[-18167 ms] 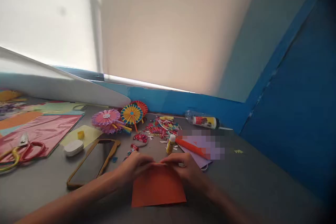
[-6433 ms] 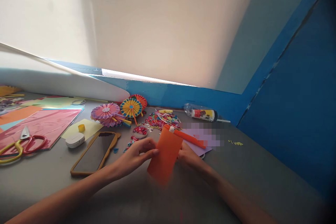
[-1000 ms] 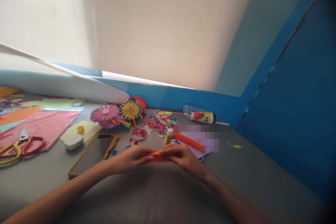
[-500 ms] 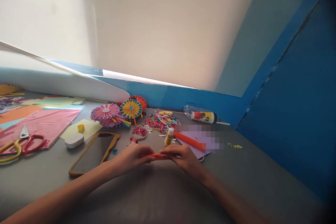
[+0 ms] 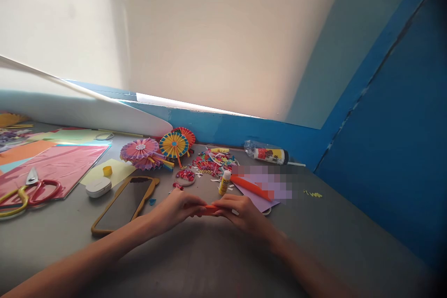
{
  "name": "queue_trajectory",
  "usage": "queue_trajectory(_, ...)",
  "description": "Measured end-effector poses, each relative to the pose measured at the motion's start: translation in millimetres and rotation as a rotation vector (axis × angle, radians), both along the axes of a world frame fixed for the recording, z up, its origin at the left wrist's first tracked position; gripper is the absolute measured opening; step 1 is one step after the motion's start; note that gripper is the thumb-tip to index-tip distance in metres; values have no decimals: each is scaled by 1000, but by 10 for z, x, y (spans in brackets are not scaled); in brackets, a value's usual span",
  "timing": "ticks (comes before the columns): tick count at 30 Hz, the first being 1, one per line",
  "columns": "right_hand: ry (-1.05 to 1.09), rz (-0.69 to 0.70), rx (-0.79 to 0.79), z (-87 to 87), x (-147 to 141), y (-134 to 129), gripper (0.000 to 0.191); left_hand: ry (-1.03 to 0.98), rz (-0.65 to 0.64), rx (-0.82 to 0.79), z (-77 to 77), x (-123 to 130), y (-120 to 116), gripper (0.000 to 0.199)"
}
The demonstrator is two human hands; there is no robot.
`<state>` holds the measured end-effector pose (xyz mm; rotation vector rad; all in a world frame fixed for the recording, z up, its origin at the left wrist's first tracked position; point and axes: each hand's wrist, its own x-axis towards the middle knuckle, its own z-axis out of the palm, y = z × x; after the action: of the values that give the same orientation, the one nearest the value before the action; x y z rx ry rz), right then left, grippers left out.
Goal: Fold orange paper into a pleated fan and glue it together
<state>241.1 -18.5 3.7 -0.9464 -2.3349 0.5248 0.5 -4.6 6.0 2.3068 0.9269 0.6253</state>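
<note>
A narrow orange paper strip [image 5: 210,210] stretches between my two hands, just above the grey table. My left hand [image 5: 183,206] pinches its left end, thumb below and fingers on top. Its right end is gripped by my right hand [image 5: 239,209] in the same way; most of the strip is covered by fingers. Right behind them stands an uncapped yellow glue stick [image 5: 224,183]. A second orange paper piece, folded long [image 5: 252,187], lies on a purple sheet [image 5: 263,202], partly blurred out. To the left of my left hand rests a phone in a brown case [image 5: 128,202].
Paper rosette fans [image 5: 142,151] stand at the back beside a heap of colourful paper scraps [image 5: 214,162]. Scissors [image 5: 33,191], a white case [image 5: 99,187] and a yellow cap [image 5: 107,171] lie left. A glue bottle [image 5: 268,154] lies by the blue wall.
My hands have shifted slightly, and the fingers have drawn a little closer along the orange strip, which shows less between them. Everything else stays in place.
</note>
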Motion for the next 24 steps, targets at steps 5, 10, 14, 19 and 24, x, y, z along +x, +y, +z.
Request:
queue_trajectory(5, -16, -10, 30, -26, -2, 14, 25, 22, -20, 39, 5, 1, -3, 30)
queue_trajectory(10, -4, -17, 19, -10, -10, 2, 23, 43, -14, 68, 25, 3, -7, 30)
queue_trajectory(14, 43, -35, 6, 2, -31, -20, 21, 21, -11, 73, 0, 16, -9, 33)
queue_trajectory(19, 67, -48, -8, 11, -65, -31, 19, 34, 3, 67, -29, 34, -10, 31)
queue_trajectory(24, 54, -59, 16, -3, -81, -39, 20, 37, 1, 110, 18, 29, -38, 29)
